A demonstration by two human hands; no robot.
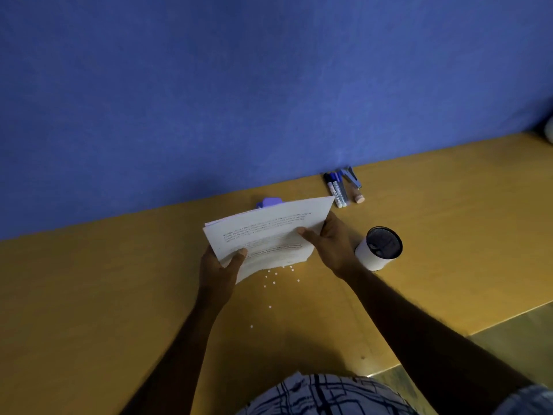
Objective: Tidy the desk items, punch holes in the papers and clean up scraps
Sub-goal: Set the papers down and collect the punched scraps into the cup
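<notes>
Plaid shirt (pixel 329 393) | left hand (pixel 220 272), right hand (pixel 332 244) pinch papers (pixel 269 232), held tilted

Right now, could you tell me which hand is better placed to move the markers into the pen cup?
Likely the right hand: it grips the papers right beside the pen cup, with the markers just beyond. The left hand holds the stack's opposite edge.

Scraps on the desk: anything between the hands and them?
Yes, the paper stack. The left hand and the right hand both grip it, and its lower edge hangs at the far end of the scraps. The nearer scraps lie uncovered on the desk.
</notes>
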